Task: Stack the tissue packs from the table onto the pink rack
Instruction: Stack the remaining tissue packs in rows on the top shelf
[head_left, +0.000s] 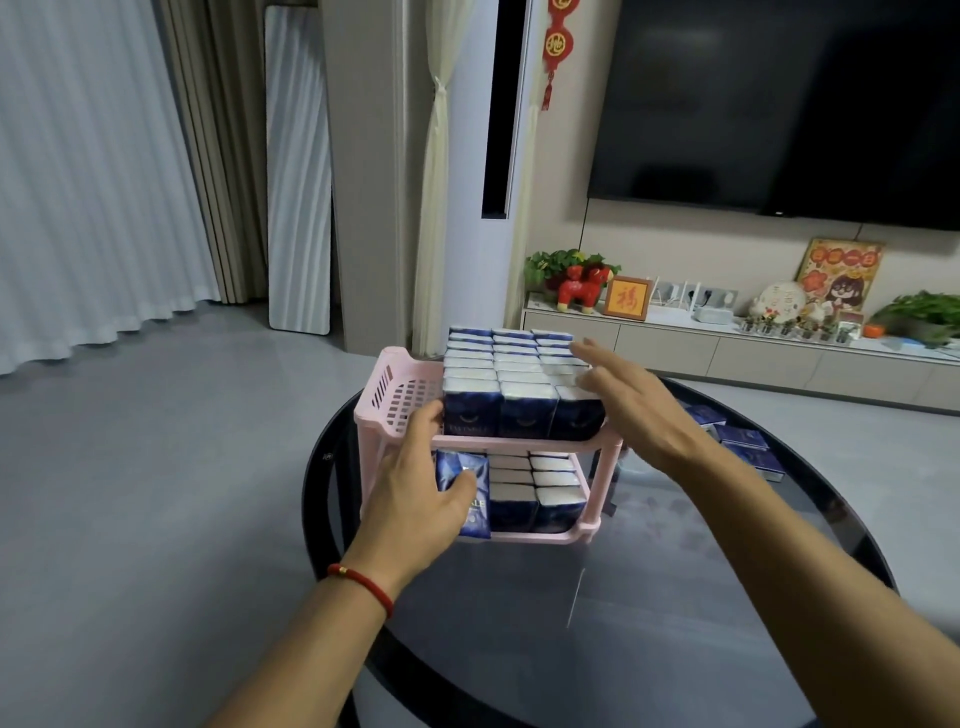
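Observation:
A two-tier pink rack stands at the far side of a round dark glass table. Rows of blue and white tissue packs fill most of its upper tier, with a gap at the left. More packs sit in the lower tier. My left hand grips one blue tissue pack in front of the rack's left side. My right hand rests with straight fingers against the right side of the upper rows. Several loose packs lie on the table at the right.
A low white cabinet with plants, a red figurine and ornaments runs along the back wall under a large dark television. Curtains and a leaning white panel stand at the left. Grey floor surrounds the table.

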